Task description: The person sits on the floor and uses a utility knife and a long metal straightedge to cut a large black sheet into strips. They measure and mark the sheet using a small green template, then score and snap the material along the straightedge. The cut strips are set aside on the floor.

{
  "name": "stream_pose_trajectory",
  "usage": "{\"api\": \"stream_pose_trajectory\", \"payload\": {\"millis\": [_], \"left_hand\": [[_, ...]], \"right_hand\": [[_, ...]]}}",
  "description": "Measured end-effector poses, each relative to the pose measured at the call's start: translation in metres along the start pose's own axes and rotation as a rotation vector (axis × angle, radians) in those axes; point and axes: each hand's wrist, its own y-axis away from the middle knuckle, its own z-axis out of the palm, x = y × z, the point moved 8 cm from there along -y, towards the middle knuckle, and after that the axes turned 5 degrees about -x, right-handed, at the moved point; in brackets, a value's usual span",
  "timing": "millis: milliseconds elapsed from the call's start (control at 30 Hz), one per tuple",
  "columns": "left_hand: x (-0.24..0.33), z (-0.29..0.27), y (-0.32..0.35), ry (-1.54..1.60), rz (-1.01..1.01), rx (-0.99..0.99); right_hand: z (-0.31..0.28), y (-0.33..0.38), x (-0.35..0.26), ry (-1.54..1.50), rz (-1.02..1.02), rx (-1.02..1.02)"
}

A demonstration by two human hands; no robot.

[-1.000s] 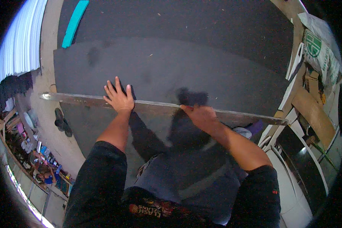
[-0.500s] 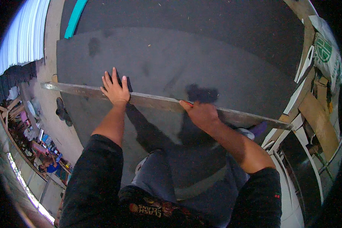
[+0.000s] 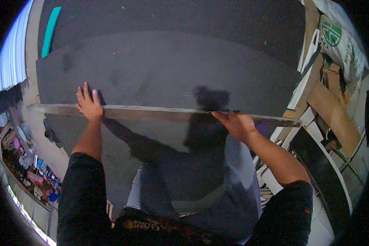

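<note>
A long flat metal straightedge point(image 3: 151, 114) lies across a large dark grey sheet point(image 3: 160, 69) in front of me. My left hand point(image 3: 89, 104) rests on the bar toward its left end, fingers spread, the tips reaching past the far edge onto the sheet. Right of the bar's middle, my right hand point(image 3: 238, 125) is closed round a slim pen-like tool, its thin tip pointing left at the far edge of the bar. Most of the tool is hidden by the fingers; it looks red in the earlier frame.
A turquoise strip point(image 3: 51, 32) lies at the far left of the sheet. White corrugated panels point(image 3: 10, 53) stand beyond it. To the right are a white sack point(image 3: 340, 41), brown board offcuts point(image 3: 334, 117) and a curved black panel point(image 3: 320, 168). Clutter lines the lower left.
My right hand has moved rightward along the straightedge with the tool. The view has turned, so the bar appears more level. My left hand remains spread on the bar, closer to its left end.
</note>
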Motion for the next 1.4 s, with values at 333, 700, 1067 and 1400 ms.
{"api": "stream_pose_trajectory", "payload": {"millis": [333,700,1067,1400], "left_hand": [[-0.019,0.009,-0.009,0.018,0.076,0.033],[-0.042,0.014,-0.024,0.056,0.21,0.058],[-0.044,0.02,-0.035,0.014,0.157,-0.005],[-0.004,-0.006,-0.011,0.082,0.197,-0.093]], "right_hand": [[0.061,0.083,0.119,0.111,0.083,0.007],[0.149,0.185,0.256,0.129,0.236,0.017],[0.193,0.253,0.341,0.255,0.355,0.079],[0.137,0.278,0.351,-0.215,0.817,0.667]]}}
